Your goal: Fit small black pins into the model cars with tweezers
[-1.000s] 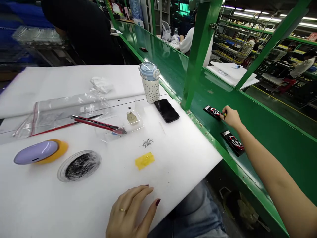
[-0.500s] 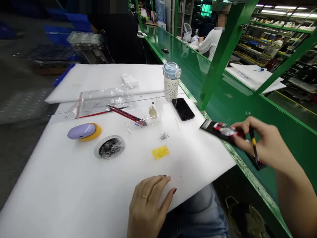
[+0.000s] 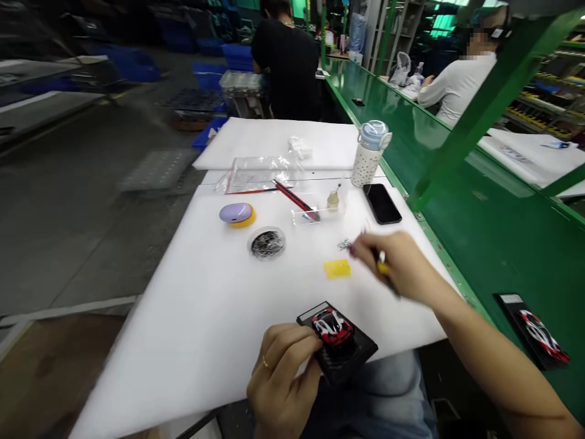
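Observation:
My left hand (image 3: 281, 378) grips a black base with a small red and white toy car (image 3: 336, 335) on it, at the near edge of the white foam sheet (image 3: 205, 305). My right hand (image 3: 395, 268) is closed round a thin tool with a yellow band (image 3: 382, 268), hovering over the sheet next to a yellow square (image 3: 337, 268) and a small pile of dark pins (image 3: 345, 245). The hand is blurred by motion.
A round dish of dark pins (image 3: 267, 242), a purple lid on a yellow tape roll (image 3: 237, 213), a red pen (image 3: 296, 200), a small bottle (image 3: 333, 199), a black phone (image 3: 382, 203) and a dotted cup (image 3: 369, 152) lie further back. A second toy car on its base (image 3: 532, 329) rests on the green conveyor (image 3: 479, 213). Two other people work beyond.
My right hand brought a toy car from the conveyor to the sheet, where my left hand took it. My right hand then moved towards the yellow square, still holding the tool.

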Available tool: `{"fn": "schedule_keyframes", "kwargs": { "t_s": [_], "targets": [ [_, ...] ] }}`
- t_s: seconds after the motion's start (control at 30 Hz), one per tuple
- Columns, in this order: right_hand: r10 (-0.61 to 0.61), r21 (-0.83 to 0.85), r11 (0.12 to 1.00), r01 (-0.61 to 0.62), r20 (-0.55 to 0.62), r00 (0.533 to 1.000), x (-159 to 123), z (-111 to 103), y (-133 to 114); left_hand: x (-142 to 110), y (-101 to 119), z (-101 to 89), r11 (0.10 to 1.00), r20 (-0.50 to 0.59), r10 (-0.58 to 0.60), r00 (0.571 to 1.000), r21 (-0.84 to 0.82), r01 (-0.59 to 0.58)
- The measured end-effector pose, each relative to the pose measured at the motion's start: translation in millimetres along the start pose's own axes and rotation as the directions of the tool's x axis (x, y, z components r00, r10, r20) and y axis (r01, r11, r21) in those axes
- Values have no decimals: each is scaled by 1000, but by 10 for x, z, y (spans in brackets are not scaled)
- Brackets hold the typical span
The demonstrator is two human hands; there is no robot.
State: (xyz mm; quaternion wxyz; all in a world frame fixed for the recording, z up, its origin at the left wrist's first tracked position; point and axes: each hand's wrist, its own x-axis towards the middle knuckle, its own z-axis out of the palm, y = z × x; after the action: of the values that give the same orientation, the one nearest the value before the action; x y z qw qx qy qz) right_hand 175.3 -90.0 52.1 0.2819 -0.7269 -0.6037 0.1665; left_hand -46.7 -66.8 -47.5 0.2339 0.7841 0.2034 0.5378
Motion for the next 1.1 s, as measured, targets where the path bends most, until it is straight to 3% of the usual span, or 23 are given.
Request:
{"fn": "schedule_keyframes", "kwargs": {
  "t_s": [0.07,0.2,0.4,0.5,0.6,0.67,0.7,0.73,0.77,0.83,0.87,0.97,1.1],
  "targets": [
    [52,-82,994,-69,-201,978,435,25,159,-40,-33,-22,995,-30,-65,997,-71,63],
    [167,-208,951,-227,-272,948,1073,147,310,-138,-100,-34,980,-43,-117,992,-165,108],
    [127,-229,948,-220,-359,924,1314,222,407,-179,-148,-68,971,-6,-37,999,-239,35],
    [-43,-233,971,-61,-415,909,1233,164,450,-180,-148,-63,975,-16,-3,1000,-223,0],
    [-320,-255,942,218,-491,810,974,99,394,-209,-150,-53,980,-25,30,999,-198,-35],
    [-366,-138,925,353,-572,734,720,103,299,-238,-153,-54,978,-16,42,999,-203,-44],
    [-312,3,917,399,-618,722,583,127,246,-252,-154,-56,977,-9,43,999,-208,-44],
    [-223,196,884,424,-620,752,447,166,195,-264,-154,-59,976,-1,39,999,-213,-39],
    [-140,389,823,414,-567,812,320,217,151,-274,-153,-61,976,4,31,1000,-216,-29],
    [-29,696,652,301,-374,927,114,342,88,-285,-148,-61,974,7,9,1000,-225,-8],
    [-10,792,566,229,-272,962,42,406,70,-286,-146,-59,974,6,-2,1000,-228,4],
    [-3,919,385,80,-86,996,-55,562,49,-288,-140,-56,974,9,-17,1000,-225,18],
    [-4,933,360,22,-22,1000,-63,643,58,-295,-142,-68,975,23,-11,1000,-220,16]
  ]
}}
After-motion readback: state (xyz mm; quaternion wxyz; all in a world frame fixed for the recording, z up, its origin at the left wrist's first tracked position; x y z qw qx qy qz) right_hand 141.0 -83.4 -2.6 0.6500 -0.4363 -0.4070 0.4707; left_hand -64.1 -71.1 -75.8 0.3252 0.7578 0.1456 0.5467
